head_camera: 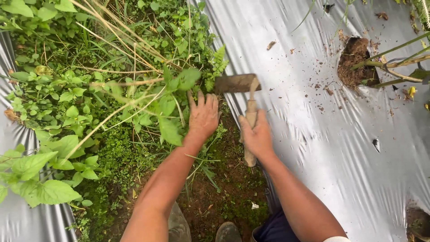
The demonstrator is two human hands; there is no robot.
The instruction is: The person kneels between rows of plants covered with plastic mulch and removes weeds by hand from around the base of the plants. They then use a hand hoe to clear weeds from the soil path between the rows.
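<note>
Between two sheets of silver plastic mulch (322, 134), a strip of bare soil (224, 179) runs up the middle of the view, thick with green weeds (112, 112) and pale dry grass stalks (121, 40). Down at the near end of the strip, the right hand (256, 136) is wrapped tightly around the wooden handle of a small hand hoe (244, 96). The hoe's handle has its long axis running almost straight away from the person, its butt end poking out below the fist toward the body and its far end meeting the blade. The blade is a flat, earth-caked rectangle set crosswise to the handle, its long side lying left to right, reaching from the handle toward the weeds on the left. It sits just above the soil at the edge of the mulch; whether it touches the ground cannot be told.

Just beside it, the left hand (204, 117) is spread with fingers apart, palm down, pressed in among the leafy weed stems at the base of the clump, with its fingertips close to the blade's left end; it is not clearly closed on any stem.

At upper right, a round hole (354, 60) cut in the mulch holds dark soil, and thin green stems (394, 62) rise out of it and lean to the right. Crumbs of earth lie scattered on the plastic around that hole.
</note>
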